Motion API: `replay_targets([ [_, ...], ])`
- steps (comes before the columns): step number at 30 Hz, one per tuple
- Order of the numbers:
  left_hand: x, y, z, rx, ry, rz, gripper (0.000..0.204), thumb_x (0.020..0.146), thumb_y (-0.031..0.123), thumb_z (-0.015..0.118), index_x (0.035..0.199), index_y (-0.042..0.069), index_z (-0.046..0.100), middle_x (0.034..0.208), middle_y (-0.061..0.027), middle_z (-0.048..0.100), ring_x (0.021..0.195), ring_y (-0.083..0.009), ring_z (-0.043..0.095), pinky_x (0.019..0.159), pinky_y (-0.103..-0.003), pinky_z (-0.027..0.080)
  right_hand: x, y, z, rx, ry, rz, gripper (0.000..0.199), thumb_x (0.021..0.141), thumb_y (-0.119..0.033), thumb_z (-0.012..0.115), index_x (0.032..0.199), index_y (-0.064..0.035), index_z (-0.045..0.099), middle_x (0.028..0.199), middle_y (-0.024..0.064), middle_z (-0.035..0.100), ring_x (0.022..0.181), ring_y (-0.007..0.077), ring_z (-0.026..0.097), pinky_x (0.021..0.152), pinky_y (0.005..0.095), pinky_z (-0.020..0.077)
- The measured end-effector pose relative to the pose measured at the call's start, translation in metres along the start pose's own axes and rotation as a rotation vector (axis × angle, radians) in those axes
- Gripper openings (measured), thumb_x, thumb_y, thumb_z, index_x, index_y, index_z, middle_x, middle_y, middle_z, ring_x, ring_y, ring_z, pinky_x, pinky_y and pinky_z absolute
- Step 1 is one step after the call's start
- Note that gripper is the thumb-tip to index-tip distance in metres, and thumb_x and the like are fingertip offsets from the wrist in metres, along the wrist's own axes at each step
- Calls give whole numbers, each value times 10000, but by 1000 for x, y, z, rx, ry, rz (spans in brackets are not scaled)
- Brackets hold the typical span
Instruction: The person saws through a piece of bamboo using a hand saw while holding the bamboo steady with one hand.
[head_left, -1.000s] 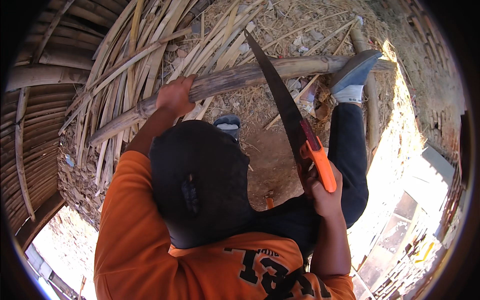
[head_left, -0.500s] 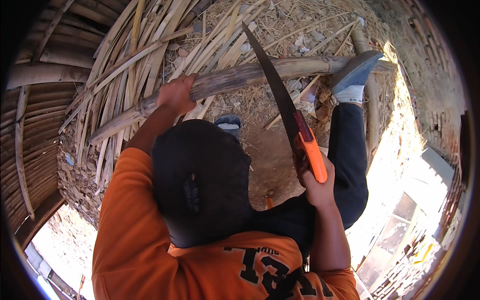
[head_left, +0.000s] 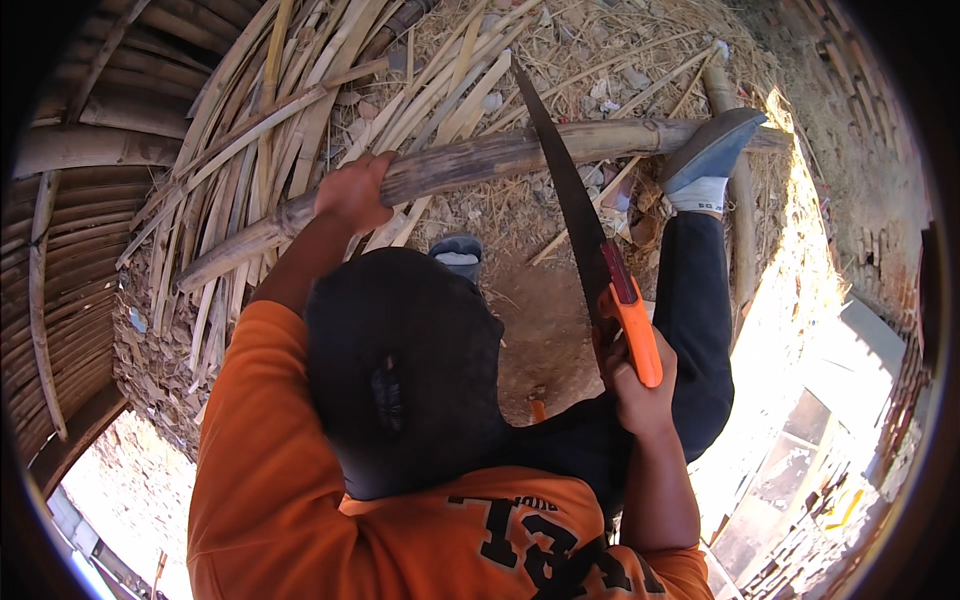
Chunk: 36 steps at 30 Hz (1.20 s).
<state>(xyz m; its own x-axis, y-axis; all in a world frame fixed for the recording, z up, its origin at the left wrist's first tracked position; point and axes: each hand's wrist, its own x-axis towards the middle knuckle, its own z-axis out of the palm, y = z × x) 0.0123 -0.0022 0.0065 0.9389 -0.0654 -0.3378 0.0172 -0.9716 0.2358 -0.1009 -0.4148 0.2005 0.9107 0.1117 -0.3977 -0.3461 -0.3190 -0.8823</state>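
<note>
**Head view: two hands on pole and saw**

Head camera looks down over the person's dark cap [head_left: 400,370] and orange shirt [head_left: 290,500]. At about ten o'clock from the cap, the left hand [head_left: 352,192] reaches up on a bent arm and closes its fingers around a thick bamboo pole [head_left: 480,160], gripping it from above. That pole runs from eight o'clock, low at the left, across to two o'clock, where a grey shoe [head_left: 712,148] presses on its far end.

Split bamboo strips [head_left: 240,150] fan out behind the pole from nine to twelve o'clock, and straw litter [head_left: 600,70] covers the ground beyond it.

A hand saw [head_left: 575,210] crosses the pole near its middle, just right of the left hand; its dark blade slants from twelve o'clock down toward four. The right hand [head_left: 640,385], at about three o'clock from the cap, is wrapped tight around the saw's orange handle [head_left: 638,335], forearm rising from the lower edge.

A dark trouser leg [head_left: 695,300] stands just right of the saw, and a second shoe [head_left: 456,250] shows past the cap's top edge. A brick wall [head_left: 880,200] curves along the right rim.
</note>
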Motion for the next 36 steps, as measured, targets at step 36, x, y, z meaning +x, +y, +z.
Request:
replay_targets([
  [36,-2,9,-8,0,-25,-25,850,721,246,823,1506,195,501,1320,-112,666,1208,-333,674,1026,-461,552,71,14,42,-161,-20,-93,323,839,24,623,1160,44,651,894,23,611,811,100,584,772,274,496],
])
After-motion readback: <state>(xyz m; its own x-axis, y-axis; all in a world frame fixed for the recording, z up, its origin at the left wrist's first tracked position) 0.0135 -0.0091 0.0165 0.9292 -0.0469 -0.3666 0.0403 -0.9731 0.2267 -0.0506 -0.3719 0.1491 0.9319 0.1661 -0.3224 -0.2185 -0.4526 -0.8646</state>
